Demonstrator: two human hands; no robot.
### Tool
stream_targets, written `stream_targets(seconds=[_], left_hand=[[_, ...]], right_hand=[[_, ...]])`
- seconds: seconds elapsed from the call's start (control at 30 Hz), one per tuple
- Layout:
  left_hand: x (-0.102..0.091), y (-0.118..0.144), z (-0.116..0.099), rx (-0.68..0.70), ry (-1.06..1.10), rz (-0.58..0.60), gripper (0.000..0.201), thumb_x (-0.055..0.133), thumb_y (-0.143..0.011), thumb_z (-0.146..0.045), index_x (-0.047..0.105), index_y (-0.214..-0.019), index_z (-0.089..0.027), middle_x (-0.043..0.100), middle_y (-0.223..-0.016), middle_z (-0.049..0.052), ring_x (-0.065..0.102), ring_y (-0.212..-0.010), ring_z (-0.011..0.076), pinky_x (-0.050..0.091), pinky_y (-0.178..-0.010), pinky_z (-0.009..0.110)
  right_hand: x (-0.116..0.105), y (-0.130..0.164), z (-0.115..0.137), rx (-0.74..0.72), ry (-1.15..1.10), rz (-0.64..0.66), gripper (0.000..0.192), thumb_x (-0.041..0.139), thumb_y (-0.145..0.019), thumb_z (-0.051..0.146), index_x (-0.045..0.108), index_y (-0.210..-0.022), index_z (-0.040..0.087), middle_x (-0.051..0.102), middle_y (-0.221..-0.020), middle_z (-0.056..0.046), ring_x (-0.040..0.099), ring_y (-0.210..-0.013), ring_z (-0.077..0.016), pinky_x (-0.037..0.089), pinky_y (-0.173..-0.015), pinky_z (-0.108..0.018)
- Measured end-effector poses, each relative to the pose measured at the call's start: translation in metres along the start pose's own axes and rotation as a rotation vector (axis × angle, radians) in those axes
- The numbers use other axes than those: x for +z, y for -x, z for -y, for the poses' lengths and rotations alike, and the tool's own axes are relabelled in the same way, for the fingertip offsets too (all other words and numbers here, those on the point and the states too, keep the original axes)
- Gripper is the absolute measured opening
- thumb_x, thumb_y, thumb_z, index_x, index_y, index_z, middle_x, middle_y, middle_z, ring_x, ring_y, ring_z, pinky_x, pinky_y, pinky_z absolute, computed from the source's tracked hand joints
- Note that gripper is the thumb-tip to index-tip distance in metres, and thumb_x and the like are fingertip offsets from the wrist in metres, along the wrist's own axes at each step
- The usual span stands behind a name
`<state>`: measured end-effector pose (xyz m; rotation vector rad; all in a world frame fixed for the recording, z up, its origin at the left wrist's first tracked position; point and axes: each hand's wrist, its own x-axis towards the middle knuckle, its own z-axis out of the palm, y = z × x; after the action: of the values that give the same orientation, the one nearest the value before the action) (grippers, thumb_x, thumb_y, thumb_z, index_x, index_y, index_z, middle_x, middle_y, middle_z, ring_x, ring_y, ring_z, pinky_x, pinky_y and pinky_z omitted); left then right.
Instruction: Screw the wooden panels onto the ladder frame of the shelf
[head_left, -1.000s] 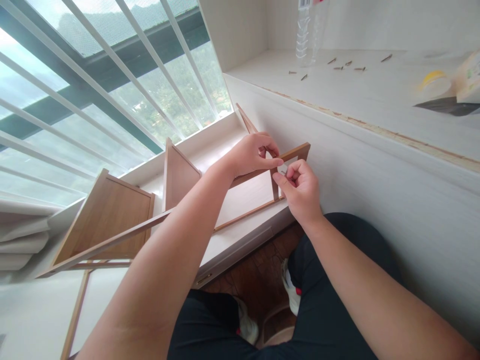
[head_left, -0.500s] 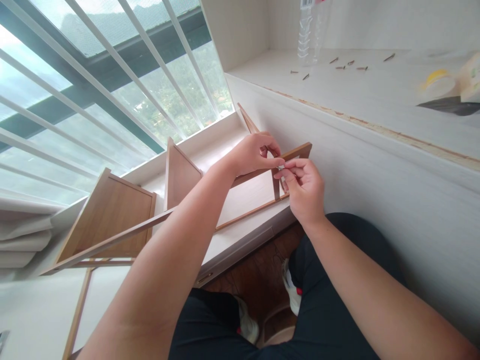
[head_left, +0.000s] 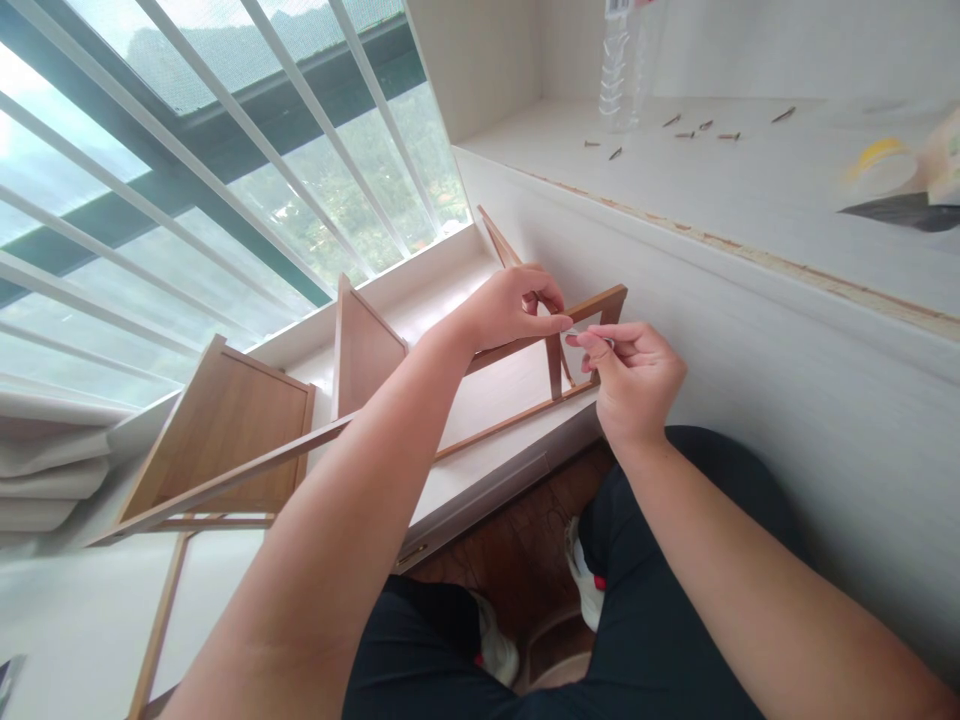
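White cabinet wall (head_left: 750, 340) blocks right; wooden frame (head_left: 525, 350) ahead; sill (head_left: 420, 310) open left.

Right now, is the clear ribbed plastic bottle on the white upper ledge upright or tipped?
Upright. The clear ribbed plastic bottle rises straight from the white upper ledge, beside the small loose screws; its top is out of frame.

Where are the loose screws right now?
In the head view the loose screws lie scattered on the white shelf top at upper right, just right of the clear plastic bottle, well beyond both hands.
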<state>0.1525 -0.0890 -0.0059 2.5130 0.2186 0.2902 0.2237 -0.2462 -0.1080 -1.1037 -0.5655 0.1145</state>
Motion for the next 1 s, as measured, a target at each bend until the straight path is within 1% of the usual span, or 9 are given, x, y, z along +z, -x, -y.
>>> stream_targets(seconds=[0.1, 0.23, 0.33, 0.43, 0.57, 0.67, 0.77, 0.83, 1.0], left_hand=[[0.0, 0.0, 0.001, 0.007, 0.007, 0.0, 0.025, 0.077, -0.078, -0.04, 0.072, -0.087, -0.018, 0.068, -0.096, 0.007, 0.061, -0.084, 0.0154, 0.049, -0.07, 0.026], [0.0, 0.001, 0.003, 0.02, 0.02, 0.007, 0.027, 0.077, -0.077, -0.042, 0.073, -0.088, -0.017, 0.069, -0.098, 0.008, 0.062, -0.086, 0.0158, 0.049, -0.07, 0.025], [-0.001, 0.001, 0.003, 0.028, 0.026, 0.012, 0.03, 0.077, -0.077, -0.045, 0.072, -0.089, -0.017, 0.07, -0.099, 0.009, 0.063, -0.086, 0.0159, 0.049, -0.07, 0.025], [-0.002, 0.002, 0.002, 0.038, 0.025, 0.015, 0.032, 0.078, -0.077, -0.047, 0.072, -0.089, -0.017, 0.07, -0.1, 0.009, 0.063, -0.086, 0.0161, 0.05, -0.07, 0.025], [-0.002, 0.003, 0.0, 0.038, 0.015, 0.019, 0.031, 0.077, -0.078, -0.046, 0.073, -0.09, -0.018, 0.069, -0.1, 0.009, 0.063, -0.087, 0.0162, 0.05, -0.072, 0.025], [-0.002, 0.003, 0.0, 0.032, 0.018, 0.022, 0.028, 0.076, -0.079, -0.042, 0.073, -0.091, -0.018, 0.069, -0.1, 0.009, 0.062, -0.087, 0.0164, 0.051, -0.072, 0.026], [-0.002, 0.003, 0.0, 0.031, 0.023, 0.023, 0.027, 0.076, -0.078, -0.041, 0.073, -0.091, -0.018, 0.068, -0.099, 0.008, 0.062, -0.087, 0.0166, 0.051, -0.072, 0.027], [-0.002, 0.002, 0.001, 0.03, 0.023, 0.022, 0.027, 0.076, -0.078, -0.041, 0.073, -0.091, -0.018, 0.069, -0.099, 0.008, 0.062, -0.087, 0.0167, 0.051, -0.072, 0.027], [-0.001, 0.001, 0.001, 0.021, 0.017, 0.021, 0.027, 0.076, -0.077, -0.041, 0.072, -0.09, -0.017, 0.07, -0.099, 0.008, 0.062, -0.086, 0.0158, 0.05, -0.072, 0.026]], right_hand=[[-0.001, -0.001, 0.001, 0.001, 0.004, -0.012, 0.025, 0.082, -0.08, 0.042, 0.071, -0.083, 0.019, 0.073, -0.07, -0.002, 0.063, -0.053, -0.0142, 0.05, -0.05, -0.028], [-0.004, -0.004, 0.001, -0.014, -0.01, -0.029, 0.026, 0.082, -0.079, 0.043, 0.073, -0.084, 0.019, 0.076, -0.076, -0.003, 0.058, -0.049, -0.0123, 0.052, -0.051, -0.029], [-0.006, -0.006, 0.0, -0.016, 0.044, -0.023, 0.027, 0.084, -0.077, 0.044, 0.074, -0.083, 0.02, 0.078, -0.079, -0.004, 0.063, -0.054, -0.0152, 0.057, -0.055, -0.033], [-0.008, -0.006, 0.0, -0.042, 0.09, -0.024, 0.026, 0.084, -0.077, 0.045, 0.076, -0.083, 0.021, 0.079, -0.081, -0.005, 0.071, -0.065, -0.0199, 0.061, -0.066, -0.037], [-0.01, -0.006, 0.001, -0.055, 0.109, -0.023, 0.023, 0.083, -0.079, 0.042, 0.076, -0.083, 0.021, 0.079, -0.08, -0.005, 0.073, -0.071, -0.0215, 0.062, -0.072, -0.039], [-0.011, -0.007, 0.002, -0.053, 0.131, -0.003, 0.021, 0.084, -0.078, 0.04, 0.077, -0.082, 0.02, 0.078, -0.078, -0.004, 0.072, -0.069, -0.0204, 0.06, -0.068, -0.036], [-0.012, -0.006, 0.0, -0.022, 0.137, 0.02, 0.022, 0.084, -0.078, 0.04, 0.077, -0.083, 0.019, 0.077, -0.076, -0.004, 0.068, -0.06, -0.0175, 0.056, -0.055, -0.031], [-0.011, -0.005, -0.002, -0.009, 0.136, 0.026, 0.024, 0.083, -0.079, 0.042, 0.077, -0.085, 0.019, 0.077, -0.076, -0.004, 0.067, -0.057, -0.0166, 0.053, -0.05, -0.029], [-0.01, -0.002, -0.001, -0.04, 0.143, 0.055, 0.024, 0.082, -0.079, 0.042, 0.079, -0.089, 0.021, 0.077, -0.077, -0.003, 0.07, -0.06, -0.0176, 0.056, -0.054, -0.029]])
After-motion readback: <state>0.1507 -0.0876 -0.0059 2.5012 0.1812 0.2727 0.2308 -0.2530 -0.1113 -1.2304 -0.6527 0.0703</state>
